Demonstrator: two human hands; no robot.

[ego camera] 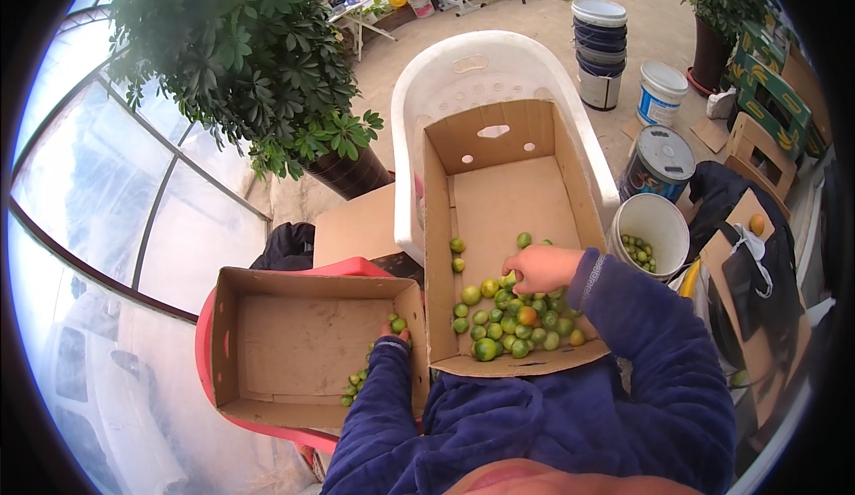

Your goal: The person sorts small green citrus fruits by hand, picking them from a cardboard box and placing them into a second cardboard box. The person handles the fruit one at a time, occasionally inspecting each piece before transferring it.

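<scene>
A large cardboard box (514, 194) rests on a white plastic armchair (494, 47) and holds many green tomatoes (507, 324), a few of them turning orange. Over that pile is my right hand (542, 268), its fingers pointing down among the tomatoes; whether it grips one is hidden. A smaller cardboard box (287, 334) lies to the left on a red plastic seat (207, 354). Inside its right side is my left hand (397, 334), at a green tomato (398, 325); my sleeve hides much of its grip. More green tomatoes (354, 385) lie beside the left sleeve.
At right stand a white bucket (651, 228) with small green fruit inside, a lidded paint bucket (661, 154), a white pail (661, 91) and stacked buckets (599, 50). A potted plant (267, 60) rises at left beside the plastic-film wall (93, 141). Green banana boxes (775, 101) stand at far right.
</scene>
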